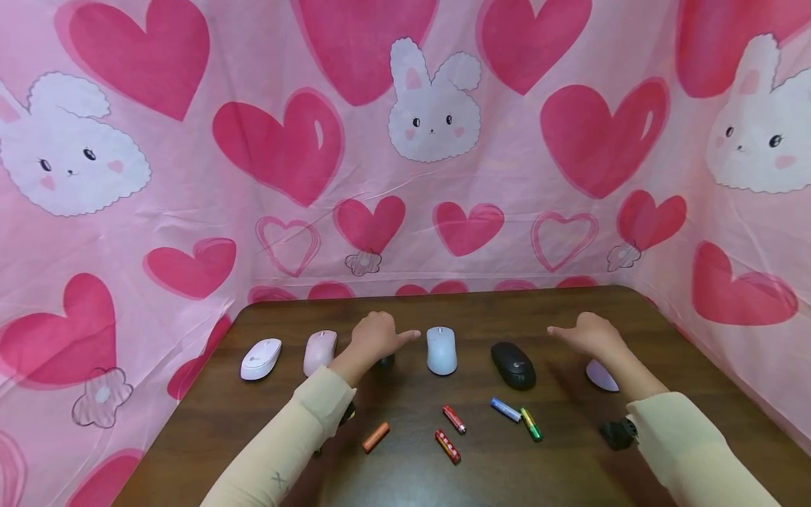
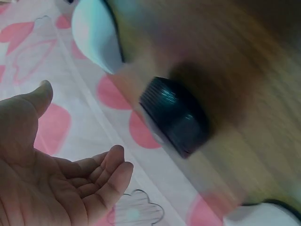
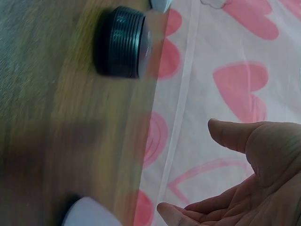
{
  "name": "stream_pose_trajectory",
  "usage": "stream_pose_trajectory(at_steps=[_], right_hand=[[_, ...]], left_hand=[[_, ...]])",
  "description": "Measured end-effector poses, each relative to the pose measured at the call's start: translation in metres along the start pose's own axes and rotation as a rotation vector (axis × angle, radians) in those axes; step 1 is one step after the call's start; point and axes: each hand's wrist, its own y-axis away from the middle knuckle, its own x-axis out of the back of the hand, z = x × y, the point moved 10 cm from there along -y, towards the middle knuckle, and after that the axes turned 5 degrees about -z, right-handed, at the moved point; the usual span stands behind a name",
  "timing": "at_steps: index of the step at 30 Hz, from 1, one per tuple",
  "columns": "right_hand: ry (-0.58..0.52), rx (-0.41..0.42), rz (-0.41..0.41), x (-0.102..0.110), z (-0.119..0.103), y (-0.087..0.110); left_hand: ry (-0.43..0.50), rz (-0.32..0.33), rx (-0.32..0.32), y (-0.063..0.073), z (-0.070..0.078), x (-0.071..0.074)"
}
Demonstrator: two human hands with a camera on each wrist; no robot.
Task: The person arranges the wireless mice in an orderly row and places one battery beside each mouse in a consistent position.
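My left hand (image 1: 378,336) hovers over the table with its thumb out to the right and its fingers loosely bent. Nothing is in its palm in the left wrist view. Below it is a black mouse (image 2: 176,115), mostly hidden by the hand in the head view. A pink mouse (image 1: 319,351) lies to its left, a pale blue mouse (image 1: 441,351) to its right. My right hand (image 1: 592,335), also holding nothing, hovers with its thumb pointing left. Near it are a purple mouse (image 1: 602,377), partly covered by the wrist, and another black mouse (image 1: 514,365).
A white mouse (image 1: 260,359) lies at the far left of the brown table (image 1: 393,486). Nearer the front are an orange battery (image 1: 376,437), two red batteries (image 1: 448,446), a blue battery (image 1: 505,409) and a green-yellow battery (image 1: 531,424). Pink heart-patterned cloth (image 1: 443,176) hangs around the table.
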Motion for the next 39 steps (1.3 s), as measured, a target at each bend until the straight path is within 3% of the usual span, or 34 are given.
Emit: stream_pose_trajectory(at_steps=[7, 20, 39], right_hand=[[-0.024, -0.037, -0.016, 0.002, 0.02, 0.004], [0.035, -0.066, 0.006, 0.005, 0.049, 0.005], [0.074, -0.084, 0.042, 0.004, 0.071, 0.005]], left_hand=[[-0.001, 0.008, -0.035, 0.0, 0.025, 0.005], [-0.008, -0.002, -0.103, -0.001, 0.067, 0.012], [-0.008, -0.032, -0.17, -0.001, 0.112, -0.008]])
